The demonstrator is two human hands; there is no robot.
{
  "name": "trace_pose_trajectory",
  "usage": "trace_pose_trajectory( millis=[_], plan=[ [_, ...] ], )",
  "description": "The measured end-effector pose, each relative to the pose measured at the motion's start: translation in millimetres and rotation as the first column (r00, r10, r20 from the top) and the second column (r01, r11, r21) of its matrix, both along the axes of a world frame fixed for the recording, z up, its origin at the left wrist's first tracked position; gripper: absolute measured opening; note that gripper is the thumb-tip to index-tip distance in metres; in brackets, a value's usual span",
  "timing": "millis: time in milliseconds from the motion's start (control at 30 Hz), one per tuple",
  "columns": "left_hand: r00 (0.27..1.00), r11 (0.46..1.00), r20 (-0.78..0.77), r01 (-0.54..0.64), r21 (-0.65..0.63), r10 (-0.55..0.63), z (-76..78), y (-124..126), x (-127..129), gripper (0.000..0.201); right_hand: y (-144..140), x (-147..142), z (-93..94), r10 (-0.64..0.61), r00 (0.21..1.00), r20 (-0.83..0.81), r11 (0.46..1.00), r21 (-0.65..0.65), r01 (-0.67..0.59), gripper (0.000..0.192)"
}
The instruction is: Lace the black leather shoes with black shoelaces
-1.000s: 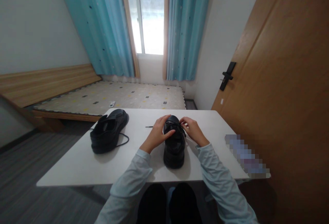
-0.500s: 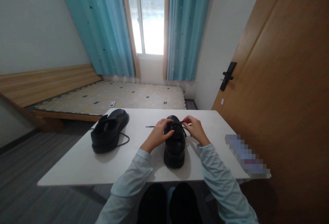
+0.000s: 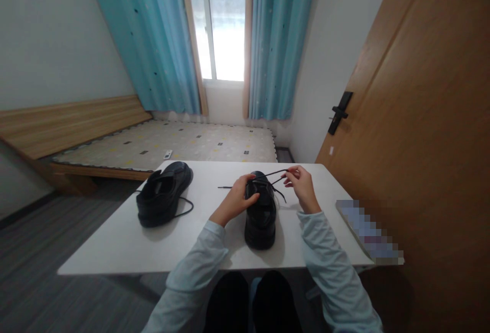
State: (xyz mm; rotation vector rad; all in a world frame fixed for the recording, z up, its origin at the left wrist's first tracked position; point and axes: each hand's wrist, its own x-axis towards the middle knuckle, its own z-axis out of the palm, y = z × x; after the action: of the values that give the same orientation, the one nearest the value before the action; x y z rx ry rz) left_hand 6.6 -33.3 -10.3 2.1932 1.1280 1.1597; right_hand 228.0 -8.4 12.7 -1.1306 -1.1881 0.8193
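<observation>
From the head view, your left hand point(image 3: 236, 199) is resting on the near shoe point(image 3: 261, 209), fingers curled loosely against its left side and thumb lying across the top by the lacing. Your right hand point(image 3: 303, 186) is pinching the lace point(image 3: 276, 174) between closed fingertips, holding it raised just right of the shoe, so the lace is running taut from the eyelets up to your fingers. Both forearms are reaching forward over the table point(image 3: 115, 241), with the shoe standing between them. The other shoe point(image 3: 163, 194) is sitting well to the left, its lace trailing loose.
</observation>
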Motion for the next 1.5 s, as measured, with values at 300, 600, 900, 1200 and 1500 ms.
trace_pose_trajectory(
  millis=[300, 600, 900, 1200, 1500],
  plan=[
    [0.999, 1.000, -0.040, 0.011, 0.021, -0.010, 3.5, -2, -2, 0.055, 5, 10, -0.4, -0.111, 0.952, -0.285, 0.984, 0.103, 0.145, 0.017],
    [0.999, 1.000, -0.036, 0.005, -0.014, -0.005, 5.0, -4, -1, 0.055, 3, 15, 7.8, -0.092, 0.870, -0.485, 0.961, 0.186, 0.206, 0.019],
    [0.999, 0.999, -0.004, 0.036, -0.029, -0.036, -0.3, 0, -2, 0.053, 4, 41, 15.6, -0.225, 0.769, -0.598, 0.871, 0.231, 0.434, 0.018],
    [0.999, 0.998, 0.022, 0.043, -0.039, -0.042, -5.6, 3, -2, 0.060, 6, 65, 10.2, -0.502, 0.663, -0.556, 0.718, 0.159, 0.677, 0.021],
    [0.999, 0.999, 0.008, 0.031, -0.041, -0.031, -4.1, 2, 0, 0.058, 11, 92, -5.0, -0.601, 0.628, -0.495, 0.571, 0.284, 0.770, 0.023]
  ],
)
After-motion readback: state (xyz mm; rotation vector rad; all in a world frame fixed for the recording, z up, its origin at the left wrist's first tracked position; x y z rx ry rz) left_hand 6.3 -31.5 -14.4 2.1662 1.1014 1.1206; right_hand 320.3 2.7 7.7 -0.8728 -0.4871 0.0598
